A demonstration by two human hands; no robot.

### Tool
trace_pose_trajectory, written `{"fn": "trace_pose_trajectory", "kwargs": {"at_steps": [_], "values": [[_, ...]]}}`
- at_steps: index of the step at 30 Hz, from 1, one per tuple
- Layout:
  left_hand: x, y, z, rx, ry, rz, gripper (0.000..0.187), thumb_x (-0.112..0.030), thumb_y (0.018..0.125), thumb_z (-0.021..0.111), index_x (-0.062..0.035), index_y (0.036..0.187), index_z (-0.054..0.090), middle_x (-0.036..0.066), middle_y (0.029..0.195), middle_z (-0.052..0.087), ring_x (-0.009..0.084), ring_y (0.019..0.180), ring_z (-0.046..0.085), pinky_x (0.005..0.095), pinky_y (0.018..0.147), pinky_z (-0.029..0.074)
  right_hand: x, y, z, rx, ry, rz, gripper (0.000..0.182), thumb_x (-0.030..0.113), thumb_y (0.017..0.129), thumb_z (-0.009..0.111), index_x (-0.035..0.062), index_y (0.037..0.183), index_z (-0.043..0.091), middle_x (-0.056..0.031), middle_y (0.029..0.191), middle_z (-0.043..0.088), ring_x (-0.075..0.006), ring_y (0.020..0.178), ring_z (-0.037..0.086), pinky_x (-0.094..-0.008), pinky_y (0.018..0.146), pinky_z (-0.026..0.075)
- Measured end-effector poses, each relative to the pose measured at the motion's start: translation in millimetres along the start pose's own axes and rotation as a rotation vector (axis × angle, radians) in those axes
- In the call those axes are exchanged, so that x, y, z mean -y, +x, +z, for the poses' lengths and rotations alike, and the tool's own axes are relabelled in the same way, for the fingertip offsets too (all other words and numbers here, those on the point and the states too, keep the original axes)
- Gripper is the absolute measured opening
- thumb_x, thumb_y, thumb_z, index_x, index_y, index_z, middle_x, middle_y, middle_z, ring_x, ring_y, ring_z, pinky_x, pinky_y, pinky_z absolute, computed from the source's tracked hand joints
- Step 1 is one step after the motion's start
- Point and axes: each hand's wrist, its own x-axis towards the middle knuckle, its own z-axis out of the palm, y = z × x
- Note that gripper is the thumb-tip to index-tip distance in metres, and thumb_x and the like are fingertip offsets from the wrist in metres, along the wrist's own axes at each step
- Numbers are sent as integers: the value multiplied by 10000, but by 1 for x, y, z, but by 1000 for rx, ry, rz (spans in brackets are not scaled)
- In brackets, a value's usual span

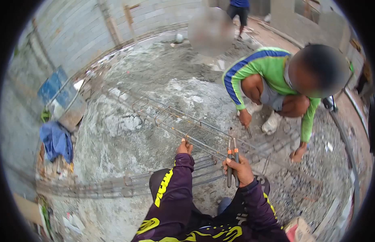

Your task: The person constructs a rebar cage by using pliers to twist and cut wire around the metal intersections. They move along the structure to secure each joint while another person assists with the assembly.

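Note:
A long rebar cage (203,143) of steel bars and bent stirrups stretches diagonally in front of me. My left hand (184,147) is closed on its near bar beside a stirrup; any tie wire between the fingers is too small to make out. In my right hand (243,171) is a pair of pliers (230,167) with dark and orange handles. The tool stands upright, jaws up, close to the cage's near bar. Below my left hand, more steel bars (203,169) lie near the ground, running leftward past my knees.
A co-worker in a green and blue shirt (262,60) squats at the right, one hand (298,154) low by the bars. Another person (238,12) stands behind. A grey rubble mound (115,133) rises beyond the cage; a blue cloth (56,141) lies left. A hose (346,147) curves at right.

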Motion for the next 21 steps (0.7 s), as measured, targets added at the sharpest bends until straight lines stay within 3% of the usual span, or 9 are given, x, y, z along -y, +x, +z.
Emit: {"fn": "trace_pose_trajectory", "kwargs": {"at_steps": [2, 3, 6, 8, 12, 15, 19, 20, 21], "values": [[12, 1, -2, 1, -100, 112, 300, -319, 924, 619, -21, 927, 591, 67, 771, 560, 199, 702, 577, 286, 715, 524, -2, -1, -3, -47, 1, -2, 294, 132, 880, 656, 4, 1116, 534, -62, 831, 630, -115, 697, 599, -259, 622, 515], [18, 23, -27, 163, 352, 354, 271, -275, 934, 602, -8, 973, 578, 60, 797, 555, 197, 733, 571, 284, 735, 507, -5, 1, -5, -44, -16, -8, 307, 132, 878, 658, -5, 1128, 544, -63, 843, 631, -118, 699, 600, -267, 622, 514], [23, 25, -36, 258, 343, 387, 182, -68, 902, 612, 37, 1022, 525, 33, 868, 550, 168, 790, 559, 283, 742, 475, -18, 4, -8, -96, -85, -79, 314, 142, 855, 682, -16, 1103, 573, -42, 823, 628, -109, 675, 586, -260, 620, 490], [28, 53, -50, 169, 609, 517, 162, -111, 890, 623, 26, 960, 572, 39, 746, 557, 162, 694, 540, 286, 687, 478, -23, 7, -6, -137, -50, -79, 294, 145, 838, 692, -2, 1069, 585, -25, 766, 606, -104, 648, 563, -258, 611, 461], [25, -51, 7, 60, 668, 504, 224, -196, 876, 607, 24, 832, 622, 65, 658, 560, 168, 604, 504, 300, 616, 454, -18, 6, -9, -135, -118, -87, 279, 179, 818, 685, 27, 1029, 584, -30, 700, 570, -111, 628, 541, -293, 592, 423], [21, -72, 22, 84, 927, 814, 233, -194, 854, 600, 30, 792, 619, 67, 677, 569, 172, 597, 489, 329, 607, 441, -15, 2, -8, -113, -150, -91, 286, 186, 796, 681, 23, 1010, 584, -37, 692, 574, -118, 615, 538, -310, 580, 411], [18, -37, 1, 264, 1504, 707, 289, -257, 866, 599, 15, 916, 681, 116, 796, 673, 220, 714, 640, 372, 616, 494, -4, -9, -8, -66, -229, -122, 278, 164, 800, 681, 7, 1010, 588, -31, 686, 588, -123, 633, 572, -299, 605, 438], [27, -38, -8, 444, 1580, 1217, 239, -225, 829, 652, -13, 940, 673, 99, 823, 668, 212, 701, 638, 393, 577, 496, -10, -5, -8, -53, -229, -161, 275, 161, 805, 679, 7, 1014, 589, -28, 679, 590, -124, 639, 581, -296, 616, 447], [32, -39, -16, 453, 1305, 931, 257, -237, 832, 625, 4, 912, 667, 109, 818, 668, 214, 711, 641, 392, 592, 496, -16, -1, -9, -40, -229, -202, 271, 157, 810, 678, 7, 1019, 591, -24, 673, 592, -125, 645, 589, -292, 628, 455]]}}
